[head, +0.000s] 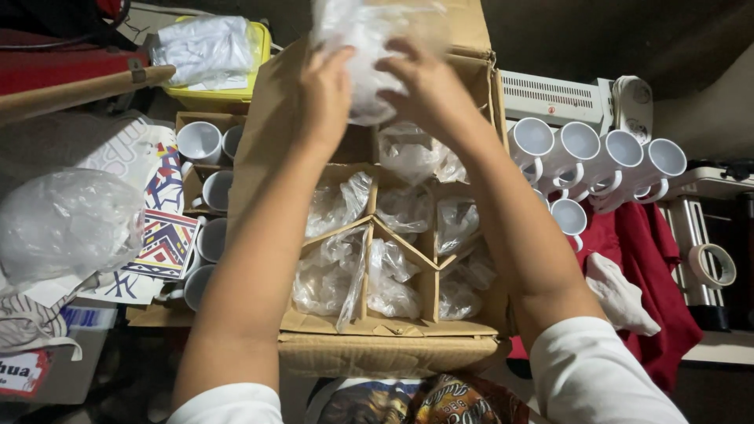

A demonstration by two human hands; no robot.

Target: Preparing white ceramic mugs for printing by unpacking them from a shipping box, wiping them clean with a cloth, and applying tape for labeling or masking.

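Left hand (326, 94) and right hand (428, 86) both closed around a plastic-wrapped mug (369, 59), held above the far end of the divided cardboard box (377, 349); bare white mugs (597, 153) sit right.

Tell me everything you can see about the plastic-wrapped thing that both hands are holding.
The wrapped bundle is clear, crinkled plastic film around something pale; what is inside cannot be told. It is held up above the far end of the open cardboard box. The left hand grips its left side, the right hand its right side.
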